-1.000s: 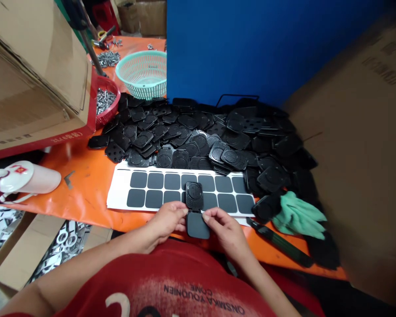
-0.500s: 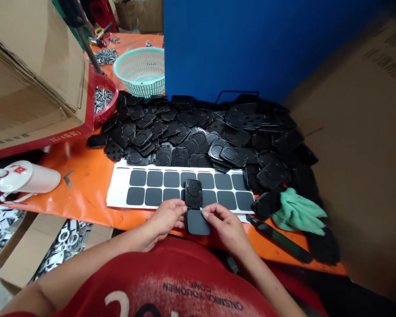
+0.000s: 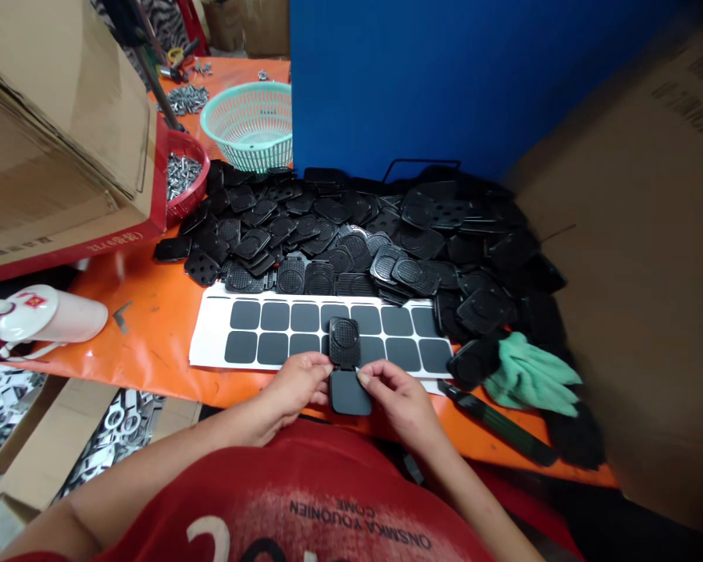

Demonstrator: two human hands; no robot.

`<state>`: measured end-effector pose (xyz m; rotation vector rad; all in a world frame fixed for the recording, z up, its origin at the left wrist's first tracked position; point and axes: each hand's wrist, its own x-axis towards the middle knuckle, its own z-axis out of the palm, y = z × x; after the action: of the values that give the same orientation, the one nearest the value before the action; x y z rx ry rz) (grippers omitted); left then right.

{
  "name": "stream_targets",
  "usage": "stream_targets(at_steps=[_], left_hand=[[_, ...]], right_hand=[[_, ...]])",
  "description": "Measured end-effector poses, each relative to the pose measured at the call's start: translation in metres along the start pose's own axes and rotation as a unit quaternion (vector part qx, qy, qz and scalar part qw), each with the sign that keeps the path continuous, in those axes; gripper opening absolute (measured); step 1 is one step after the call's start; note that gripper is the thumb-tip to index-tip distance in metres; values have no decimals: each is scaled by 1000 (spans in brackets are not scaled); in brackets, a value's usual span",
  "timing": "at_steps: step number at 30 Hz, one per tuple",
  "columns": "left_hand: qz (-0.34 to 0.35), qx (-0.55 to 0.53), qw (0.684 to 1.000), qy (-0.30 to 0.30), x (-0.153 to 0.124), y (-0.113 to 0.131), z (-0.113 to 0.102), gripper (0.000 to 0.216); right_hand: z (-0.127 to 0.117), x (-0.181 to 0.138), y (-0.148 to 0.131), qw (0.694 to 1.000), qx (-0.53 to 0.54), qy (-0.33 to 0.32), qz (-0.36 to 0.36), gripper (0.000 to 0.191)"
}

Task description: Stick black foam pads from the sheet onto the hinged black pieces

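Note:
A black hinged plastic part [image 3: 345,367] is pinched from both sides at the near table edge. Its upper half shows a mesh pattern and its lower half a flat dark grey pad. My left hand [image 3: 296,386] grips its left edge with closed fingers. My right hand [image 3: 395,398] grips its right edge, thumb and forefinger pressed together. Just behind the part lies a white sheet [image 3: 211,339] carrying two rows of dark grey square pads. A large heap of black plastic parts [image 3: 363,234] covers the orange table [image 3: 146,328] beyond the sheet.
A green cloth glove [image 3: 530,375] and a dark tool [image 3: 497,425] lie right of the sheet. A teal basket [image 3: 249,125] and a red basket of metal pieces [image 3: 181,176] stand at the back left. Cardboard boxes [image 3: 52,133] flank both sides; a white bottle [image 3: 47,316] lies left.
The hands and the hinged part have stayed almost in place, drawn slightly toward the sheet. My view has shifted a little; nothing was picked up or let go.

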<state>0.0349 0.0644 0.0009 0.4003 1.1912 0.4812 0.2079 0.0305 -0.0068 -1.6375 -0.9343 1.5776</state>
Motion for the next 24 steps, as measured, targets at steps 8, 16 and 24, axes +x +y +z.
stream_targets(at_steps=[8, 16, 24], left_hand=[[2, 1, 1000, -1, -1, -1, 0, 11], [5, 2, 1000, -2, -1, 0, 0, 18], [15, 20, 1000, 4, 1, -2, -2, 33]], right_hand=[[0, -1, -2, 1000, -16, 5, -4, 34], [-1, -1, 2, 1000, -18, -3, -5, 35], [0, -1, 1, 1000, -1, -6, -1, 33]])
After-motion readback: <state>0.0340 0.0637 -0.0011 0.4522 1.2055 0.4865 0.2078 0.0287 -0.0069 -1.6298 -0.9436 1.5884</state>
